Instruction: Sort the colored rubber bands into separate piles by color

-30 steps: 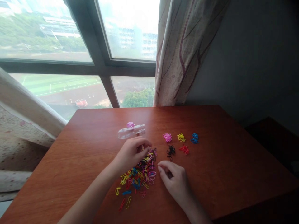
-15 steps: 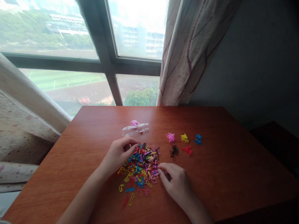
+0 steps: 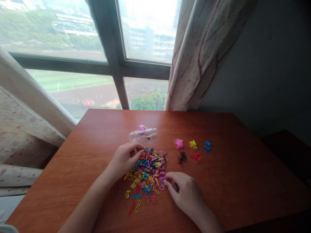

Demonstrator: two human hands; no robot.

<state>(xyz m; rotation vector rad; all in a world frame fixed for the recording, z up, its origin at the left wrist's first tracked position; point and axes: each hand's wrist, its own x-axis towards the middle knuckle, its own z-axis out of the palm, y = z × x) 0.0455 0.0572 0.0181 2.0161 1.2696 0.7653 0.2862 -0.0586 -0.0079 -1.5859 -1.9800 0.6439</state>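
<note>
A mixed pile of small rubber bands (image 3: 148, 171) in pink, yellow, blue, red and black lies on the wooden table. At the pile's upper left edge, my left hand (image 3: 127, 158) is closed in a pinch, with a black rubber band (image 3: 145, 149) at its fingertips. On the right edge, my right hand (image 3: 182, 187) pinches a pink rubber band (image 3: 165, 182), partly hidden by the fingers. Right of the pile lie small single-colour heaps: pink (image 3: 178, 143), yellow (image 3: 193, 144), blue (image 3: 207, 146), black (image 3: 182, 157) and red (image 3: 196, 157).
Behind the pile lies a clear plastic bag (image 3: 143, 134) with a pink band-like piece (image 3: 142, 128) on it. Several loose bands, one of them yellow (image 3: 138, 206), lie in front of the pile. A window and curtains (image 3: 191, 64) stand beyond the table (image 3: 233, 181).
The view has shifted slightly, moving the table's things a little rightward in the picture. My right hand has moved slightly down, with a pink band now showing at its fingertips. My left hand stays pinched.
</note>
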